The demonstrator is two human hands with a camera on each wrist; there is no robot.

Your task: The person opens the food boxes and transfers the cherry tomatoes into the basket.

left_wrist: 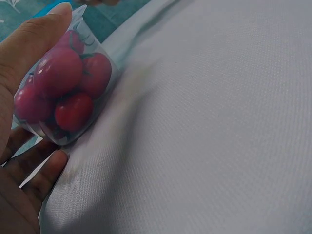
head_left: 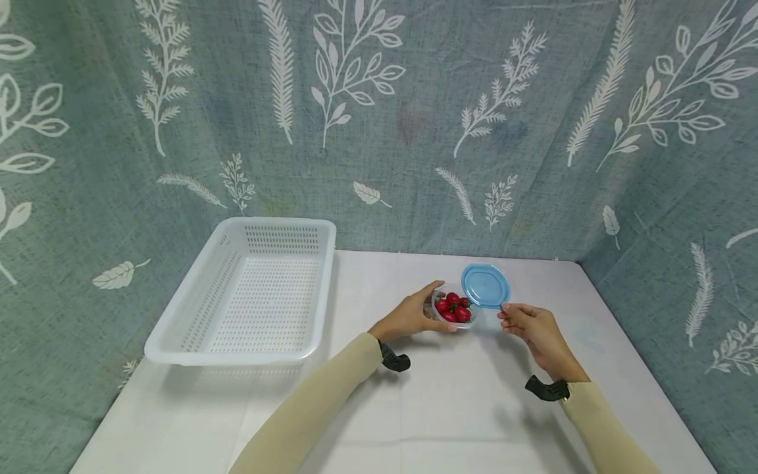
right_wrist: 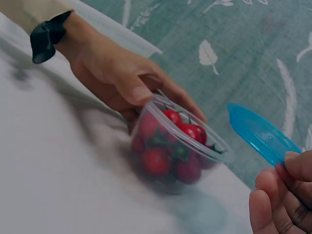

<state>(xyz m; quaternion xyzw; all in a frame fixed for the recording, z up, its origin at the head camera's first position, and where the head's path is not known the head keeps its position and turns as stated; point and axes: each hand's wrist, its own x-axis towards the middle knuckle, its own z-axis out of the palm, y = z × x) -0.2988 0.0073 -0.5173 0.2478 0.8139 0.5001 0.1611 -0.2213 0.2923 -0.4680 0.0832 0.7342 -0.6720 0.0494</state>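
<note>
Tub (perhaps touching table) between hands, left gripping.

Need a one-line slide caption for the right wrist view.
The right hand pinches a blue lid beside an open clear plastic tub of cherry tomatoes, gripped by the left hand.

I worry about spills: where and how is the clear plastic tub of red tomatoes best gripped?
Hold the tub round its side wall, probably from the person's left, where the left hand holds it: the open top exposes tomatoes; the round blue plastic lid and right hand crowd the right.
</note>
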